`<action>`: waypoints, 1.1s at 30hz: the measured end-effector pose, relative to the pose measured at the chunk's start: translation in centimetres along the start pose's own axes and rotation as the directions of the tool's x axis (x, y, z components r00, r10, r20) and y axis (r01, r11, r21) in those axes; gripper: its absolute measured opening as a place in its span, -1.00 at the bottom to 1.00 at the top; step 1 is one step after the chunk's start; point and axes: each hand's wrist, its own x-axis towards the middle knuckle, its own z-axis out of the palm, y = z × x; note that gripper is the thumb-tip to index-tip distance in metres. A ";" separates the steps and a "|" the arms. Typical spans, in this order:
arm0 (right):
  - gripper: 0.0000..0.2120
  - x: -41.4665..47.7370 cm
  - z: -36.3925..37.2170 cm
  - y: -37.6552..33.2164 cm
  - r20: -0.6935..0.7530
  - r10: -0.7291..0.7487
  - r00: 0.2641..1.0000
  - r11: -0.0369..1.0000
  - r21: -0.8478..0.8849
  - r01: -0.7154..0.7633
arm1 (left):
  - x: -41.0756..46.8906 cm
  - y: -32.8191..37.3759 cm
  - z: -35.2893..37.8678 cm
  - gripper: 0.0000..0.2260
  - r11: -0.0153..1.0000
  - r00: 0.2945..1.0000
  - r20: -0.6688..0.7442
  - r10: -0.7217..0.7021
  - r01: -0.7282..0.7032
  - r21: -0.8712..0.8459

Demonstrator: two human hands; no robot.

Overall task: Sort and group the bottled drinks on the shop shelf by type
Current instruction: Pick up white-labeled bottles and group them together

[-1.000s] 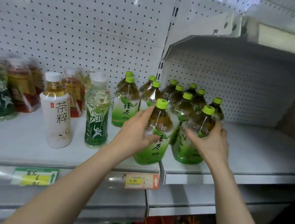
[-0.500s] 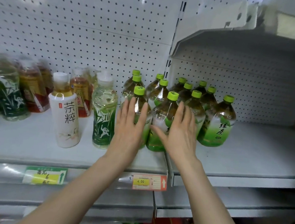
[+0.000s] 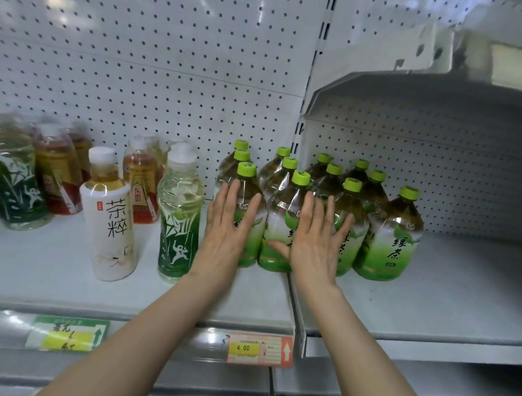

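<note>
hands both flat, fingers straight and spread: left hand [image 3: 226, 235] and right hand [image 3: 315, 249] rest against the front green-capped bottles [image 3: 283, 212] (contact seems light, hard to judge), clustered over the middle seam of the shelf [image 3: 432, 305], nearer its back edge.

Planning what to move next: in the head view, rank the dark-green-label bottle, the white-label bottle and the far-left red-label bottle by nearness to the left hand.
From the left hand:
1. dark-green-label bottle, just to its left.
2. white-label bottle, farther left, front row.
3. red-label bottle, far left, set back.
</note>
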 end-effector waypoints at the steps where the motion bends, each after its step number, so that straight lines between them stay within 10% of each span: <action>1: 0.12 -0.2 -0.1 0.4 -0.021 -0.022 1.000 1.000 0.001 0.022 | -0.1 0.1 0.0 0.14 1.000 1.000 0.003 -0.001 0.001 0.001; 17: -0.19 -0.5 -0.5 6.0 -0.102 -0.002 0.995 0.982 0.187 0.021 | -0.3 1.6 0.0 0.08 0.994 0.997 -0.076 -0.030 0.037 0.098; 23: -0.44 -1.7 -4.1 1.9 -0.264 0.065 0.962 0.886 0.459 0.066 | -4.3 1.8 -4.0 -0.37 0.995 0.931 -0.364 0.029 -0.060 -0.074; 29: -0.50 -1.8 -7.1 -6.8 -0.178 -0.027 0.984 0.652 0.743 0.152 | -8.7 -6.0 -9.1 -0.48 0.943 0.744 -0.580 -0.332 0.240 -0.232; 33: -0.32 -0.5 -8.5 -11.6 -0.071 -0.100 0.992 0.615 0.780 0.118 | -8.7 -11.8 -10.5 -0.18 0.774 0.773 -0.211 -0.598 0.489 -0.403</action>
